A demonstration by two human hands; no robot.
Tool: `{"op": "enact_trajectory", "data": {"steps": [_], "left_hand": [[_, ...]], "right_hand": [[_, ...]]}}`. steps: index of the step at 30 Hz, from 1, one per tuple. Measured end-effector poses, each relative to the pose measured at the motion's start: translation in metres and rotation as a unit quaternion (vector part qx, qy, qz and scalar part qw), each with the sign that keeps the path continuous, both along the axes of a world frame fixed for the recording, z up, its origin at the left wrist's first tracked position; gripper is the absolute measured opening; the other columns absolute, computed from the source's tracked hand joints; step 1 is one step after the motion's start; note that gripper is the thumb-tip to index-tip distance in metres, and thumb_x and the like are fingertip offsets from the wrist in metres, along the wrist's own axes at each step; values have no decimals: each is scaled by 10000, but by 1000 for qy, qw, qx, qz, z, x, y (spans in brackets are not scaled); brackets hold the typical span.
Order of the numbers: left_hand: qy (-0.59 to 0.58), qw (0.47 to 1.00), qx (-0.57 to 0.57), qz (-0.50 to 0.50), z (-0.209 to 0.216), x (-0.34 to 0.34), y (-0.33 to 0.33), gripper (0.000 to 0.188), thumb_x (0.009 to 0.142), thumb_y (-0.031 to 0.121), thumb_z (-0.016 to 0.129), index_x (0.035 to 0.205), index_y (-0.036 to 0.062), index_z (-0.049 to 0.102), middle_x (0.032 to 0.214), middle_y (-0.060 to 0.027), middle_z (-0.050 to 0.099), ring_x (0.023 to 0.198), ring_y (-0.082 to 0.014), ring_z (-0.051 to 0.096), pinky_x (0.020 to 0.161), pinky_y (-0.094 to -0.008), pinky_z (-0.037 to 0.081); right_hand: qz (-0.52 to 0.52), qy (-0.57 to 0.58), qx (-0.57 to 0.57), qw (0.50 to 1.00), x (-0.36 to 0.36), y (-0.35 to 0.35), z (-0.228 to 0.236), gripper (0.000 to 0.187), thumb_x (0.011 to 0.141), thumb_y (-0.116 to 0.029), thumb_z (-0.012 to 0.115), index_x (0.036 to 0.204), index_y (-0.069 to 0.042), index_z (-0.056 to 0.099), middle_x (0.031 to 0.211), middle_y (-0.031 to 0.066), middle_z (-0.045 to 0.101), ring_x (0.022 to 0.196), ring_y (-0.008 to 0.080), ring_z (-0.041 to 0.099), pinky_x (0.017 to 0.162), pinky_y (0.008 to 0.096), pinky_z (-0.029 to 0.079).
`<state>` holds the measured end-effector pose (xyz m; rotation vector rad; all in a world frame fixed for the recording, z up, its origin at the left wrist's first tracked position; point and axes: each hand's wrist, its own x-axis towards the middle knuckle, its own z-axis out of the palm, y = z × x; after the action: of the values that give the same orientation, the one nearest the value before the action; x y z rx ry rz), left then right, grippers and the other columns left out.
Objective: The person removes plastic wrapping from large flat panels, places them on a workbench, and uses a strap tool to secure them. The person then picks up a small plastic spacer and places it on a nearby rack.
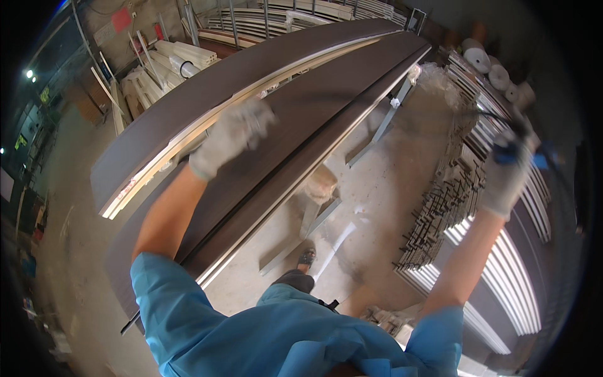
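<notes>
"What is lighting the room?"
"Small white lights (29, 74) are glowing at the far left."
"And elsewhere?"
"A red patch (121, 20) is showing against the beige back wall (103, 28); a scuffed, pale floor (377, 251) is stretching below."

The long, dark brown board (320, 97) lies flat on grey stands (390, 116), with a dark line running along it and a pale right edge. A blurry blue tool (502, 153) is up in the right hand (506, 179), well apart from the board.
</notes>
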<state>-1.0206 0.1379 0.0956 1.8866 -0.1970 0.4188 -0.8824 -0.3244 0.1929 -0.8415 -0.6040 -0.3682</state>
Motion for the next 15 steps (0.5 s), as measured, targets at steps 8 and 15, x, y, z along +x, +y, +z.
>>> {"op": "enact_trajectory", "data": {"steps": [8, 15], "left_hand": [[193, 909, 335, 156, -71, 207, 119, 280, 922, 82, 605, 1186, 33, 685, 935, -61, 715, 787, -189, 638, 744, -313, 513], [300, 853, 419, 83, -130, 268, 161, 314, 884, 136, 584, 1174, 86, 692, 1080, -156, 702, 1001, -295, 670, 884, -365, 511]], "right_hand": [[-65, 167, -317, 931, 96, 81, -99, 424, 941, -368, 682, 1114, -6, 549, 784, -2, 575, 523, 56, 497, 438, 190, 411], [-167, 401, -430, 791, 82, -27, -237, 397, 924, -207, 687, 1257, -44, 544, 789, -5, 564, 530, 68, 481, 416, 209, 388]]}}
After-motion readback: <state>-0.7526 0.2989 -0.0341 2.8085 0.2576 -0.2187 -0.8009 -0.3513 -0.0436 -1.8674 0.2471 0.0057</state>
